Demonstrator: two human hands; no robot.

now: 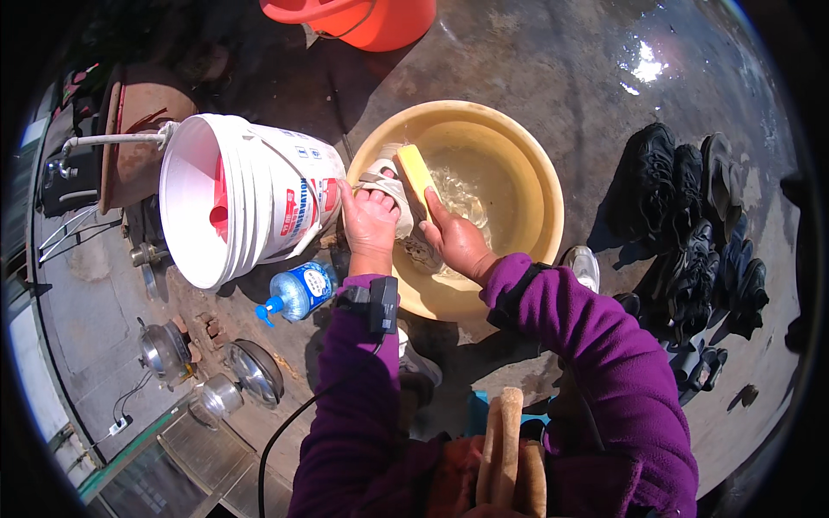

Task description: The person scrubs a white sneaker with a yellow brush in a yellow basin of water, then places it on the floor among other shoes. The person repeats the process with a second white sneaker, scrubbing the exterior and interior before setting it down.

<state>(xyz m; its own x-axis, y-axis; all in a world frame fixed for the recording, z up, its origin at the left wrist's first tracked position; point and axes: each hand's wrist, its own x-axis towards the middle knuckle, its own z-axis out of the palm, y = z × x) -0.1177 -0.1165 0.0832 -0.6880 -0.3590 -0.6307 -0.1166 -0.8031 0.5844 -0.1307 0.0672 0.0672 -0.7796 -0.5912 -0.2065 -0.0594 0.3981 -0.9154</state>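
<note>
A wide yellow basin (535, 173) stands on the ground before me with water in it. At its left rim my left hand (373, 226) is closed on a beige shoe (390, 164), its fingers tucked into the shoe's opening. My right hand (458, 238) grips the narrow end of a yellow scrubbing brush (414, 171) over the basin. The brush's wide end lies against or just above the shoe; its bristles are hidden. Below my hands, a second shoe (421, 254) shows partly in the water.
Left of the basin a white bucket (285, 173) lies tilted, beside a blue pump bottle (298, 292). An orange-red bucket (389, 22) stands at the far side. Several dark shoes (691, 224) sit at the right. Metal pots (252, 373) and a tap (65, 164) are at the left.
</note>
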